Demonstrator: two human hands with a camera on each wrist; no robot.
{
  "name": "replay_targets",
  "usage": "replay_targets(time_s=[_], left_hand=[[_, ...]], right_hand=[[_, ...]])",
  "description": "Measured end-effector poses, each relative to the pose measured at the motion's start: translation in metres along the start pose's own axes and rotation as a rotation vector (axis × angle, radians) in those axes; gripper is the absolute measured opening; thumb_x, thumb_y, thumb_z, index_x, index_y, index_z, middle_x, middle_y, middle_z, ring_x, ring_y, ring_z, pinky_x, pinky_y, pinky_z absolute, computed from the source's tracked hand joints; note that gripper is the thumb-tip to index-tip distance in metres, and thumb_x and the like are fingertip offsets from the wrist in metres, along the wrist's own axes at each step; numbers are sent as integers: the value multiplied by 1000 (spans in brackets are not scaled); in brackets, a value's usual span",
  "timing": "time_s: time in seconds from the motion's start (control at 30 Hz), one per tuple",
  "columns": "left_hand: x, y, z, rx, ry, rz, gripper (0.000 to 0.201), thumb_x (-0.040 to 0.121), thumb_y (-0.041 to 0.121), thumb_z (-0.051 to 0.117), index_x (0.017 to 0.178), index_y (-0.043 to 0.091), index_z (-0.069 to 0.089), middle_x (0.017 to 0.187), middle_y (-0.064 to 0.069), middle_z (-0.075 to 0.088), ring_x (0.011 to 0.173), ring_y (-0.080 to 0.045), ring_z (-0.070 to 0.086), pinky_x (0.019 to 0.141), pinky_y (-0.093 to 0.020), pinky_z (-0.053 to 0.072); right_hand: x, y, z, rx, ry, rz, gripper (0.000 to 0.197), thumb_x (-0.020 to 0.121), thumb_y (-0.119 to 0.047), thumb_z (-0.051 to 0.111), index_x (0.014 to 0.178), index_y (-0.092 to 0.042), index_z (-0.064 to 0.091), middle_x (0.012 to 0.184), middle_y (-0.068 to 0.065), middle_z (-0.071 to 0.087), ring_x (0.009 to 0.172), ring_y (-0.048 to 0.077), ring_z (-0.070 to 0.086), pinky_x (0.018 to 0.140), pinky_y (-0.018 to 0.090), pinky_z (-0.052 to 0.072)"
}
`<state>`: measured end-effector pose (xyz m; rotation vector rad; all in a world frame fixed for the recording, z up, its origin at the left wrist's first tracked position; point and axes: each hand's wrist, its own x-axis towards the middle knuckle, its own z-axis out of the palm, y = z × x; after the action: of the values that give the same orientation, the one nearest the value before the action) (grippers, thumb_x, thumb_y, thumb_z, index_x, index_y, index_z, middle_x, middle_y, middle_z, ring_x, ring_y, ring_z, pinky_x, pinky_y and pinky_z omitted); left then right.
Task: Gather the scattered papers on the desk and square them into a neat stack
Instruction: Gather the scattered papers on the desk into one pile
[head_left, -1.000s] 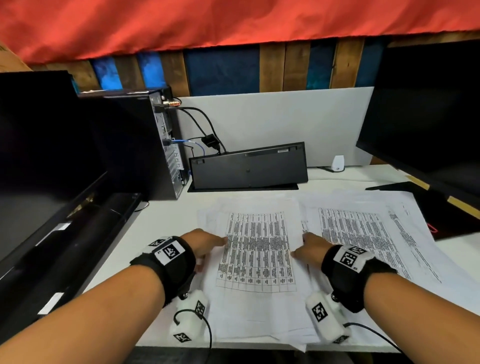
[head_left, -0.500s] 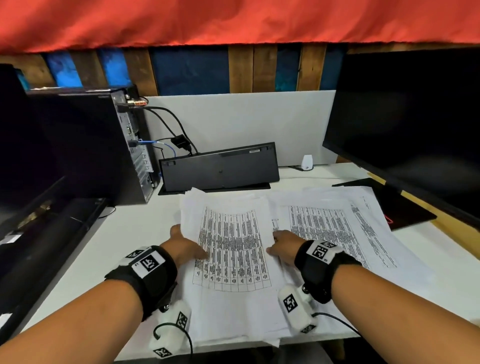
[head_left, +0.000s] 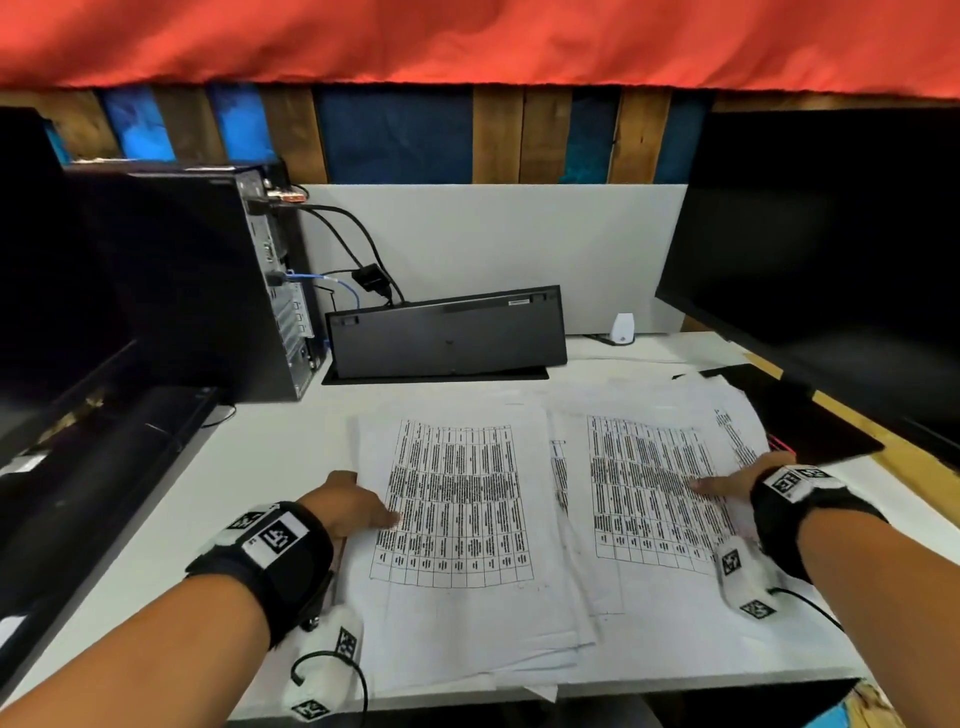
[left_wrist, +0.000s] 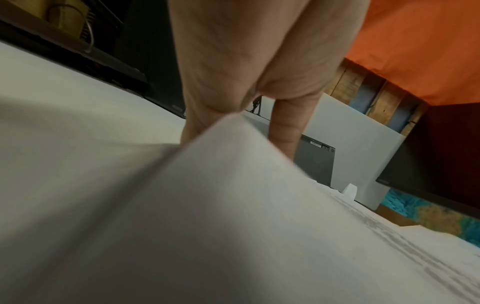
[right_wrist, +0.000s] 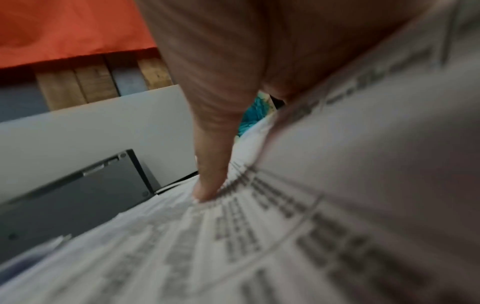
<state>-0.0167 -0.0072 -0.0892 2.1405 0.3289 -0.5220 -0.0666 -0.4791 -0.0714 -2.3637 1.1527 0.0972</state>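
unreadable, blurred print (right_wrist: 235, 226) on the papers (right_wrist: 389, 205)

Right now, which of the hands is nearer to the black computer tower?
Left. The left hand holds the left edge of the papers, diagonally in front of the computer tower; the right hand holds their right edge, farther away.

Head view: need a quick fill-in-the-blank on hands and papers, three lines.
The left hand grips the ___ edge of the left papers.
The right hand pinches the right papers with its ___ on top.
Beside black cables, one ___ cable leaves the computer tower.
Missing: left; thumb; blue.
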Motion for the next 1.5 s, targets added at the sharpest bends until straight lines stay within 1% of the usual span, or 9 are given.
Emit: replay_targets(time_s=[0.1,0.3,0.5,0.77,0.9,0.97,1.07,1.27,1.5], left_hand=[[-18,9,-4,3,4,5,96,83,13,76,155,9,13,152,-9,35,128,-27,52,112,-31,38],[-13,1,-8,56,-140,177,90,84,-14,63,155,25,22,161,-10,27,143,-32,38,117,-42,35],[-13,8,-2,151,-137,156,71,90,-7,60,150,19,34,158,-12,32,141,-26,37,112,-31,34],[-15,7,-2,166,-130,164,72,90,-5,60,151,22,33,159,-11,31,135,-28,43,103,-35,41],[-20,6,-6,84,-154,182,72,87,-5,54,148,27,36,155,-13,38,90,-16,53,70,-25,39],[-21,7,-5,-13,-150,154,67,91,-2,49,151,25,33,156,-15,36,109,-25,55,77,-33,45],[-35,14,-4,-236,-157,89,54,106,28,38,156,17,22,164,-6,21,150,-25,22,112,-38,28],[-34,17,-3,-408,-193,9,82,93,69,27,158,21,17,166,-1,10,154,-21,8,125,-44,5],[-39,17,-1,-363,-174,81,68,101,56,31,158,22,18,166,2,9,154,-19,7,122,-42,6]], right_hand=[[-21,-12,-10,97,3,-36,85,45,-32,95,117,-2,59,114,18,67,103,34,64,93,43,52],[-45,-47,-29,-177,146,-296,39,72,-9,76,108,-5,61,75,4,56,76,27,56,67,30,47],[-96,-92,-76,-160,435,-514,18,78,-10,58,95,-13,61,64,3,51,60,26,53,56,29,42],[-185,-132,-143,265,807,-815,24,73,-11,56,97,-9,58,87,18,64,83,38,63,71,39,49],[-194,-146,-153,577,663,-897,33,69,-14,68,102,-10,63,95,6,69,82,21,63,76,32,54],[-188,-149,-141,638,522,-866,39,65,-11,75,103,-7,65,99,9,69,84,20,64,78,35,56],[-174,-148,-104,651,324,-775,39,66,-6,80,102,-7,63,101,12,69,88,26,65,81,41,56],[-116,-120,-11,462,-36,-389,49,68,-3,79,113,-3,60,108,16,66,90,29,62,76,33,48],[-64,-72,12,86,-23,-220,81,66,-8,81,138,-6,43,135,18,54,120,35,54,99,38,47]])
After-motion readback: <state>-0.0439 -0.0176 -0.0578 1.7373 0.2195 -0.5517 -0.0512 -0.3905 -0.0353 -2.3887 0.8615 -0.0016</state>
